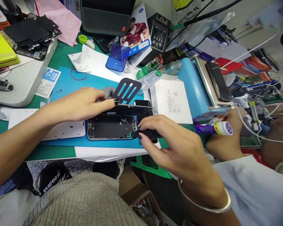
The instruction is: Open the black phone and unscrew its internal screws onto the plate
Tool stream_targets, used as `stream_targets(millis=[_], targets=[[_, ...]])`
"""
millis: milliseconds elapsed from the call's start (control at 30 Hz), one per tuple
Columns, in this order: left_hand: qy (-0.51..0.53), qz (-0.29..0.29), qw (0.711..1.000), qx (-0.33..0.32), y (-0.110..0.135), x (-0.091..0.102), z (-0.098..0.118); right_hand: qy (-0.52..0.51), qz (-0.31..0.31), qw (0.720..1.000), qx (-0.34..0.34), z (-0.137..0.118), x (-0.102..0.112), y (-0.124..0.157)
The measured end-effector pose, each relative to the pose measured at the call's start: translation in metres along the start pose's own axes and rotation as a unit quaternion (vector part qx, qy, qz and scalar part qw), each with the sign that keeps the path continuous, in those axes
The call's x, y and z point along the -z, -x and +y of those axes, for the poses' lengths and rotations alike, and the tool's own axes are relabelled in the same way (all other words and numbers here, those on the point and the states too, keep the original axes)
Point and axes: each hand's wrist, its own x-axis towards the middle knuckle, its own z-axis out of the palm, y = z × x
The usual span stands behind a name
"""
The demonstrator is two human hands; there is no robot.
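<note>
An opened smartphone [110, 127] lies on a blue work mat [66, 84], its insides showing and its screen panel [129, 109] lifted at the far edge. My left hand [82, 102] rests on the phone's upper edge, fingers curled and pressing on the lifted panel. In my right hand [172, 144], a black screwdriver [143, 134] with a green collar is pinched, its tip at the phone's right inner edge. A black slotted metal stand [126, 89] leans up just behind the phone.
Another person's hand [223, 138] at the right holds a purple-and-white tube [214, 128]. White papers [171, 100], a blue phone back cover [118, 57], a green-tipped screwdriver set [148, 70], a blue roller machine [198, 84], cables and boxes crowd the bench.
</note>
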Motion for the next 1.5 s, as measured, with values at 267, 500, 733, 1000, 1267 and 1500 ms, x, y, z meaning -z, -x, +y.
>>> stream_targets(millis=[267,500,733,1000,1267,1500], targets=[[0.01,0.011,1.0,-0.002,-0.001,-0.004,-0.001,0.038,0.038,0.998,-0.032,-0.007,-0.004,0.006],[0.017,0.01,1.0,-0.004,-0.001,-0.005,-0.003,0.116,0.069,0.99,-0.046,-0.022,-0.009,0.012],[0.017,0.008,1.0,0.009,0.0,-0.005,-0.003,0.212,0.098,0.97,-0.071,-0.036,-0.015,0.018],[0.009,0.008,1.0,0.021,0.002,-0.006,0.001,0.131,0.008,0.991,0.004,-0.025,-0.006,0.009],[0.006,0.013,1.0,0.01,0.001,-0.007,-0.003,0.158,-0.097,0.981,0.054,-0.008,0.017,0.0],[0.006,0.012,1.0,0.017,0.002,-0.007,-0.001,0.253,-0.062,0.962,0.079,-0.005,0.014,-0.007]])
